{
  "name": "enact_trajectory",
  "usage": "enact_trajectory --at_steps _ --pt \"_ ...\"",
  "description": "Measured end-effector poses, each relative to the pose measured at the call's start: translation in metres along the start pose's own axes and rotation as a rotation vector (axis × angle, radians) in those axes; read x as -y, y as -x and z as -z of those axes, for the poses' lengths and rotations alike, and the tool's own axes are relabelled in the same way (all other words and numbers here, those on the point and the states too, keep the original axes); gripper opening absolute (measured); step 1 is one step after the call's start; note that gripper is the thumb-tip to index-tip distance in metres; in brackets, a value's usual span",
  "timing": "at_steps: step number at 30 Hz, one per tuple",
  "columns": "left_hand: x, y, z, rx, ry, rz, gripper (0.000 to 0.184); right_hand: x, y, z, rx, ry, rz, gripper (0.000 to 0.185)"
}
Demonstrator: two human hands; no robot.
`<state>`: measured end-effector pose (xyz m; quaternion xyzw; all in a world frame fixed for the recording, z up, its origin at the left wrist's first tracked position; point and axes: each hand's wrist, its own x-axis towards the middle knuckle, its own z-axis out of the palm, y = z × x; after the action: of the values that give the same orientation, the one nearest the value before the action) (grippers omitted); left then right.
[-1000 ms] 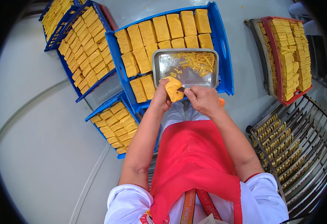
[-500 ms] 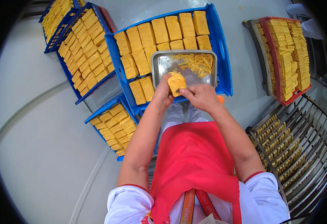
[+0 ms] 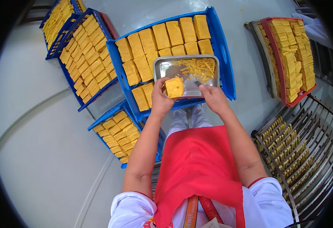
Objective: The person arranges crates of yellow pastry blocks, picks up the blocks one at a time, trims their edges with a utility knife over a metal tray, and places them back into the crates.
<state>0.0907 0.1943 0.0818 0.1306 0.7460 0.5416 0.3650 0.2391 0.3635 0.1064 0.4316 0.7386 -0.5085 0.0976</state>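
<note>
My left hand (image 3: pixel 162 99) is closed around a yellow loaf-like block (image 3: pixel 174 87), whose end face is turned up toward me with a small dark spot on it. My right hand (image 3: pixel 213 97) grips a small knife (image 3: pixel 197 83); only its short blade shows, pointing up and left, apart from the block. Both hands are at the near edge of a metal tray (image 3: pixel 186 92). Yellow trimmings (image 3: pixel 198 68) lie in the tray's far right part. The tray rests on a blue crate (image 3: pixel 224 60) filled with rows of yellow blocks (image 3: pixel 161 36).
More blue crates of yellow blocks stand on the left, one farther back (image 3: pixel 88 57) and one nearer (image 3: pixel 119 133). A red crate (image 3: pixel 274 57) of stacked yellow pieces is at the right. Below it is a metal rack (image 3: pixel 299 148) holding rows of yellow pieces.
The knife was at the block and has moved right, away from it. My left hand has shifted slightly left and tilted the block so its end face shows.
</note>
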Motion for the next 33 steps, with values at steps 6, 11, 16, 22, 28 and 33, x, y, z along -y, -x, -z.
enact_trajectory --at_steps 6,11,16,22,28,33 --pt "0.008 0.005 -0.004 -0.02 -0.122 -0.116 0.065 0.03 0.014 -0.001 0.017 0.146 0.15 0.049" --pt "0.001 0.008 -0.008 -0.016 -0.148 -0.144 0.063 0.039 0.016 -0.005 -0.049 0.257 0.247 0.047" --pt "-0.024 0.015 -0.016 -0.157 -0.446 -0.233 0.061 0.027 0.011 -0.015 0.0 0.176 0.204 0.05" --pt "-0.019 0.024 -0.024 -0.268 -0.629 -0.244 0.054 0.027 0.011 -0.024 0.203 -0.159 -0.111 0.061" --pt "-0.007 0.028 -0.018 -0.292 -0.762 -0.407 0.058 0.018 0.008 -0.022 0.159 -0.331 -0.19 0.069" --pt "-0.011 0.029 -0.017 -0.28 -0.86 -0.491 0.05 0.031 0.013 -0.016 0.117 0.0 0.007 0.075"
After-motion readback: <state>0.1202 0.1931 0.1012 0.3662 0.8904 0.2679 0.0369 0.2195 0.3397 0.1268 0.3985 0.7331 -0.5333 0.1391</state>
